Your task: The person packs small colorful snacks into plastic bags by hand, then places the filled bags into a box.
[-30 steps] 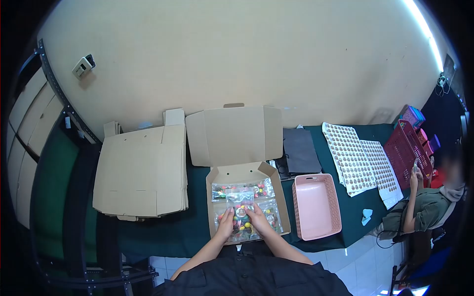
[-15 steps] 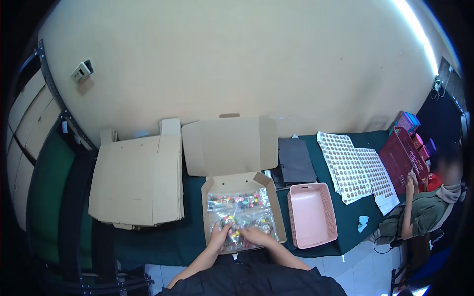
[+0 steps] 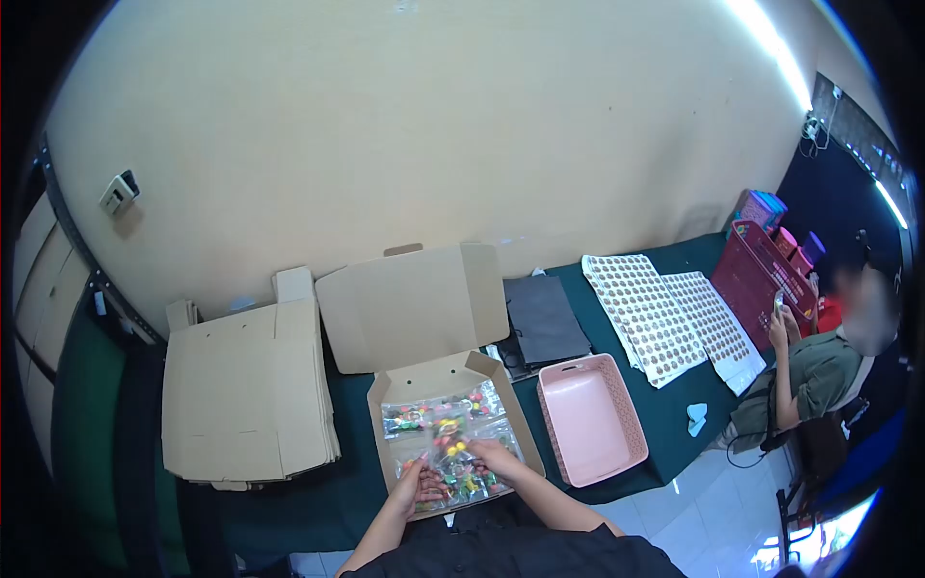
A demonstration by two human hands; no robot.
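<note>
An open cardboard box (image 3: pixel 533 460) lies in front of me, its lid folded back. Inside it are several clear plastic bags (image 3: pixel 405 420) filled with small colourful round pieces whose kind I cannot make out. One such clear plastic bag (image 3: pixel 449 435) is raised above the others, over the box's middle. My right hand (image 3: pixel 497 460) pinches its right side. At its lower left, my left hand (image 3: pixel 410 487) grips it, the thumb on top and the fingers curled beneath, partly seen.
Flattened cardboard boxes (image 3: pixel 241 395) are stacked at left. To the right are a pink basket (image 3: pixel 595 424), black paper bags (image 3: pixel 547 318), sticker sheets (image 3: pixel 644 313), a maroon crate (image 3: pixel 747 284) and a light-blue scrap (image 3: pixel 697 419). A seated person (image 3: pixel 814 380) holds a small object at far right.
The plastic bag has been lifted, with my hands farther apart around it. The view has shifted and tilted. The person at right has raised their hands a little.
</note>
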